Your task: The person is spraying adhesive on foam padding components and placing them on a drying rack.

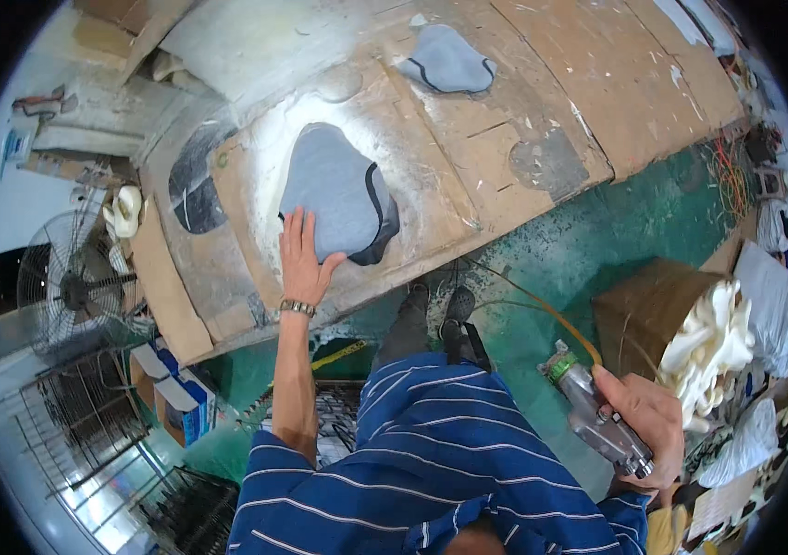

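Note:
My left hand (302, 259) lies with fingers stretched out on the near left edge of a grey fabric-covered piece (327, 180). The piece is rounded and tapering, with black trim along its right side. White residue coats the cardboard around it. Off the table to the right, my right hand (645, 421) is wrapped round a metal spray gun (597, 416) with a green ring near its nozzle. An amber hose (546, 307) runs from beside the gun toward the table edge. Farther back on the table rests a second grey piece (449, 60) with black trim.
Worn cardboard (482, 176) covers the worktable. A cardboard box (657, 310) holding cream-coloured foam pieces (710, 347) stands on the green floor at right, near plastic bags (769, 305). A large fan (74, 287) and wire racks (79, 421) are at left.

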Demonstrator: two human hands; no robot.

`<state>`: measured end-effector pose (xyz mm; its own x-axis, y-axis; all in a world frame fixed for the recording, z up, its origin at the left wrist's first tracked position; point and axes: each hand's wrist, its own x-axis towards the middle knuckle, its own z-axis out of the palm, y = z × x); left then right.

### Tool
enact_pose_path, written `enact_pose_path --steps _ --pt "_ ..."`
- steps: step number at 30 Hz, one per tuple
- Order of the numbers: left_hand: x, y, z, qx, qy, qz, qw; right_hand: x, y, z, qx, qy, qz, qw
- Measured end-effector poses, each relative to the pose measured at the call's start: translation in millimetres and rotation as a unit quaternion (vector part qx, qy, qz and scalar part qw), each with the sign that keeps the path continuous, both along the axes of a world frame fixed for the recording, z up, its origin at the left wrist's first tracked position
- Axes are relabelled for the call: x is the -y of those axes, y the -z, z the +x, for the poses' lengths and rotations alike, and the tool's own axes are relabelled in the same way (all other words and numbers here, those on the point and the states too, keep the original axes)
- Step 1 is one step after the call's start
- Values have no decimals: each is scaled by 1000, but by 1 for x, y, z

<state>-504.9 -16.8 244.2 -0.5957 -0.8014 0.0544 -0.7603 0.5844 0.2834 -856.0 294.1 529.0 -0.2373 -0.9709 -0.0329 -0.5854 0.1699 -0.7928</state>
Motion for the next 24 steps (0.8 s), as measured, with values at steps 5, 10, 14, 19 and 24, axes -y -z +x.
enact_pose_path --steps 5,10,14,19,24 --pt "12 21 8 -66 5 -3 998 2 -5 2 -59 -31 -69 995" --pt "24 21 13 -97 34 9 995 8 -10 28 -59 33 -47 997" --pt "27 25 18 -112 41 13 993 22 -16 54 -52 31 -48 997" --pt "23 22 27 -181 44 21 982 44 -28 106 -62 -3 -49 997" --pt "-5 17 56 -305 2 10 952 62 -46 167 -121 -25 -48 991"
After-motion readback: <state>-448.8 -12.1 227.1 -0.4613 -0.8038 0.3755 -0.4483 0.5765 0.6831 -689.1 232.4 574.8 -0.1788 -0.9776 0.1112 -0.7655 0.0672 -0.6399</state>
